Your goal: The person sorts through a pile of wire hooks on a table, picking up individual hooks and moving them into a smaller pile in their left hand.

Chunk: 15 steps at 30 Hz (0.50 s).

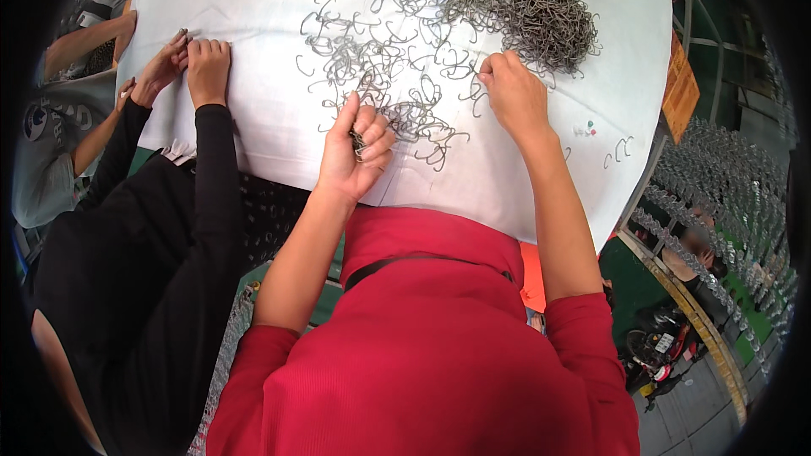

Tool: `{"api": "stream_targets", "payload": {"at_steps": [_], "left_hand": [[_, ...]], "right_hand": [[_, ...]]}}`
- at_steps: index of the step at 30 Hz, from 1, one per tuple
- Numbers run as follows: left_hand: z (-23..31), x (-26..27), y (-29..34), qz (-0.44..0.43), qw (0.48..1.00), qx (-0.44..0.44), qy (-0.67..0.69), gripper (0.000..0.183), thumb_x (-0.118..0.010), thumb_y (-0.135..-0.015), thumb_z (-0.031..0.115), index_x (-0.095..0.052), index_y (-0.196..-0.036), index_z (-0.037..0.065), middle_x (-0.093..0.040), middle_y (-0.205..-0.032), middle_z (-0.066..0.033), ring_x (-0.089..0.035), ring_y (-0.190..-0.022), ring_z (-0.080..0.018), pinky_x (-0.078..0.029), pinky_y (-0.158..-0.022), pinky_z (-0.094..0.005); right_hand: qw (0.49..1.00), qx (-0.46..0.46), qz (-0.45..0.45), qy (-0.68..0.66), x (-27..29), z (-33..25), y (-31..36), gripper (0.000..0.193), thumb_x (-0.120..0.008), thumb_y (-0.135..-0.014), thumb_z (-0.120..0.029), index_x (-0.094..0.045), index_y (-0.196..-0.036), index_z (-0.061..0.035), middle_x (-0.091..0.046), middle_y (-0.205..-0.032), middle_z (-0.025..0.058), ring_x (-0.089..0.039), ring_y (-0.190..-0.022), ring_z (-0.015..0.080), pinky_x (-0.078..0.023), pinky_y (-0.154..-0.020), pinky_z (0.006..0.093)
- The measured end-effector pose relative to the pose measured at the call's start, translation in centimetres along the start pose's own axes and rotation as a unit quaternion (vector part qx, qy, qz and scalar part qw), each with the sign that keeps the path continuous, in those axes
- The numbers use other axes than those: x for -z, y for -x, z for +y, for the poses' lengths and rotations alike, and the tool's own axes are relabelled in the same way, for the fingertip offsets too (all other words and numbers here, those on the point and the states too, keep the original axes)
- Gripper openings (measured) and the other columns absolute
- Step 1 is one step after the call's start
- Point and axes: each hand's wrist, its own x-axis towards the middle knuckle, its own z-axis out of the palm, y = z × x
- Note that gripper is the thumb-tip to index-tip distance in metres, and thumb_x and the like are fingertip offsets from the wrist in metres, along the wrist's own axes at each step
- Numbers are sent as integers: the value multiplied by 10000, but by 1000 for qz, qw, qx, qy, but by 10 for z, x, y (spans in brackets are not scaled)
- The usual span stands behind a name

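My left hand (359,150) is turned palm up above the near edge of the white-covered table, its fingers curled around a small bunch of bent wire hooks (358,143). Farther to the right, my right hand (515,95) is closed in a pinch, knuckles up, low over the cloth. Whatever its fingertips hold is hidden; curved hooks lie right beside them. Loose grey wire hooks (405,118) are scattered between and beyond my hands. A dense heap of the same hooks (549,17) rises just beyond my right hand.
On my left, a person in black sleeves works with both hands (207,67) at the table (262,118); another person sits beyond. A few stray hooks (621,149) and tiny coloured bits (587,128) lie at right. An orange board (680,93) hangs past the table's right edge.
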Motion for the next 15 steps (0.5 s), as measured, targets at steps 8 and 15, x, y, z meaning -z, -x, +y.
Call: {"api": "stream_targets", "payload": {"at_steps": [8, 15], "left_hand": [[-24, 8, -17, 116, 992, 26, -54, 378, -431, -937, 372, -554, -865, 22, -600, -993, -158, -581, -1032, -311, -547, -785, -357], [-21, -6, -20, 146, 988, 6, -44, 362, -427, -939, 371, -552, -836, 48, -599, -904, -126, -609, -850, -244, -552, -690, -335]], "right_hand": [[946, -12, -121, -300, 40, -45, 33, 105, -553, -832, -121, -569, -842, -17, -572, -839, 105, -576, -718, 259, -446, -653, 348], [961, -72, -54, -260, 30, -43, 32, 83, -575, -824, -118, -616, -851, -52, -587, -813, 76, -590, -703, 225, -453, -641, 336]]}}
